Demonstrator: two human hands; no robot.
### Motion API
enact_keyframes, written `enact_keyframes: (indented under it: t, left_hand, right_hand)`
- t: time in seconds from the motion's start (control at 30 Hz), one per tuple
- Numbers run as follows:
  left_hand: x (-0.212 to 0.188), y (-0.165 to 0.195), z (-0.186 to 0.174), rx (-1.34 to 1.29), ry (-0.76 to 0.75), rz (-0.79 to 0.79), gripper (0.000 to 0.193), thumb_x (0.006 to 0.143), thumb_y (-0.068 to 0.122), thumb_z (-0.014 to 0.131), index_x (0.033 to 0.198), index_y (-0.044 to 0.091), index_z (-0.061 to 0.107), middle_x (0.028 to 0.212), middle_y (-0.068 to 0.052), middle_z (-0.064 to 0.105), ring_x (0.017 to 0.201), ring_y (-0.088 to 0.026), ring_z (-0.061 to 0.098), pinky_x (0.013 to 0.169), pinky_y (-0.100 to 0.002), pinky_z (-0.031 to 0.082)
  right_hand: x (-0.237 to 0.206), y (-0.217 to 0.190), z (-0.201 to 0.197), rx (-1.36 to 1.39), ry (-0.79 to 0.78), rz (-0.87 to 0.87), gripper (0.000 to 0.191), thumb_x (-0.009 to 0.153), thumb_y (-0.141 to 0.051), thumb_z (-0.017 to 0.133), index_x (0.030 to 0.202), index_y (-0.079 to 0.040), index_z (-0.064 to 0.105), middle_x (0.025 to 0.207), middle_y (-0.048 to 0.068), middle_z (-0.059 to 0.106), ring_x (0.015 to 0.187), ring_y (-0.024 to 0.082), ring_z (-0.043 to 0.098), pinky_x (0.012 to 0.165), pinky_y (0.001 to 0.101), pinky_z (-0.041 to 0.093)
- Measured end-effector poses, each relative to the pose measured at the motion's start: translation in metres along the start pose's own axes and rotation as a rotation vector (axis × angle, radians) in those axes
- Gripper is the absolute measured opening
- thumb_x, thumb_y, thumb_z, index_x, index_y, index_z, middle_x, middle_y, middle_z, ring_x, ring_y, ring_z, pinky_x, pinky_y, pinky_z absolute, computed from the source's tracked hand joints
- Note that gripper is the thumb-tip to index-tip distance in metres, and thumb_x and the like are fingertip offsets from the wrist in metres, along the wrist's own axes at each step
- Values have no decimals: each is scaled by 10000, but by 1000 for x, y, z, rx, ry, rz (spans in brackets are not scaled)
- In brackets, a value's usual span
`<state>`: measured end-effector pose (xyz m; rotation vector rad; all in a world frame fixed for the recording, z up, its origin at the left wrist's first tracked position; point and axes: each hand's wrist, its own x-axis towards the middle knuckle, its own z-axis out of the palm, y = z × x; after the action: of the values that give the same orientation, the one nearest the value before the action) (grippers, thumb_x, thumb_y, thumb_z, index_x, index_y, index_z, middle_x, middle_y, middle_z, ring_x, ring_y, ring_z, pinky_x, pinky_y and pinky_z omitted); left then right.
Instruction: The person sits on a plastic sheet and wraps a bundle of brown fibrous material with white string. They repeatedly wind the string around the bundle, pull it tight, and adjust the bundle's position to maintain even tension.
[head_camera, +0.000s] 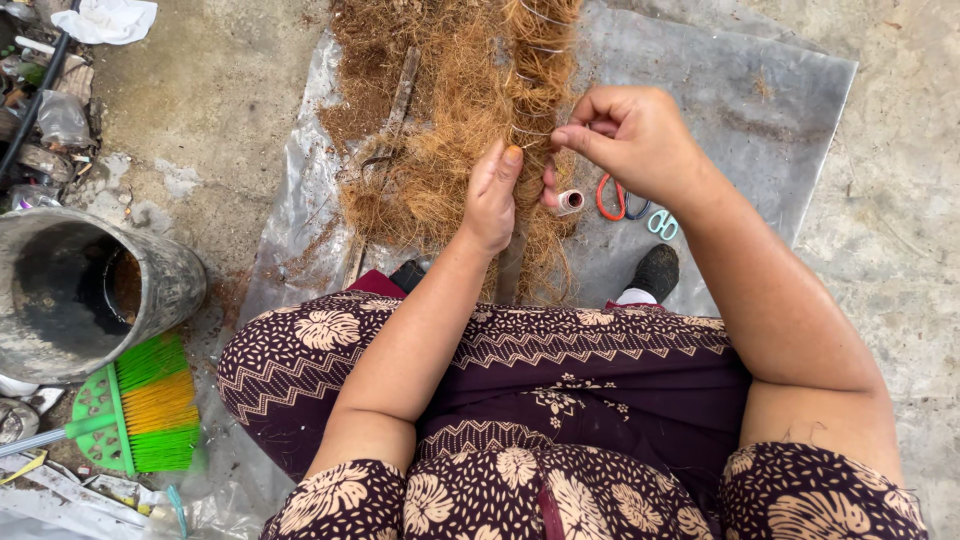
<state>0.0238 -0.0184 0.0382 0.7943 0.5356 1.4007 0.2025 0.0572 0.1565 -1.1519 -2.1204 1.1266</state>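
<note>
Rough concrete floor (230, 90), with one grey plastic sheet (720, 110) spread over it. On the sheet lies one long roll of brown coconut fibre (450, 110), wound with loops of thin pale thread (535, 135), loose fibre scattered just beside it. Two hands work it. The left hand (490, 205) presses flat against the side of the roll, fingers straight, grip not clenched around anything. The right hand (635, 140) has its grip pinched shut on the thread right at the roll's edge. One small spool (570, 201) of thread sits on the sheet just below the right hand, near the roll. Two pairs of scissors lie together near the spool: an orange-handled pair (610, 198) and a teal-handled pair (662, 224). One thin stick (400, 100) lies along the fibre on the left. One grey bucket (170, 280) lies tipped at far left, dirty inside, contents unclear. One broom (150, 405) with green and orange bristles lies just beside the bucket. One black shoe (657, 270) rests on the sheet. Patterned maroon clothing (560, 400) fills the foreground. Debris and one white cloth (105, 20) lie at top left.
</note>
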Motion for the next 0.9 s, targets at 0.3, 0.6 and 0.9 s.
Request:
enact_keyframes:
  t: [0.3, 0.6, 0.9]
  left_hand:
    - [-2, 1, -11, -563, -378, -347, 478, 1033, 479, 459, 1120, 30, 598, 837, -116, 646, 589, -166, 606, 482, -326, 532]
    - [6, -9, -4, -28, -189, -124, 673, 1050, 655, 454, 1284, 35, 569, 916, -67, 651, 733, -149, 638, 695, -291, 566]
    - [3, -19, 0, -25, -33, -76, 440, 1116, 392, 507, 1361, 28, 513, 990, -81, 621, 813, -161, 644, 711, -285, 540]
  right_hand:
    - [1, -4, 5, 626, -402, 99, 359, 883, -56, 784, 1192, 5, 613, 1066, 83, 710, 909, 123, 699, 822, 298, 575]
    - [0, -14, 14, 635, -83, 56, 447, 914, -42, 766, 1288, -1, 524, 1041, 94, 696, 750, 153, 708, 616, 309, 617]
    - [6, -1, 3, -142, -19, 74, 410, 972, -346, 818, 1041, 17, 641, 692, 51, 554, 621, 108, 492, 534, 310, 411]
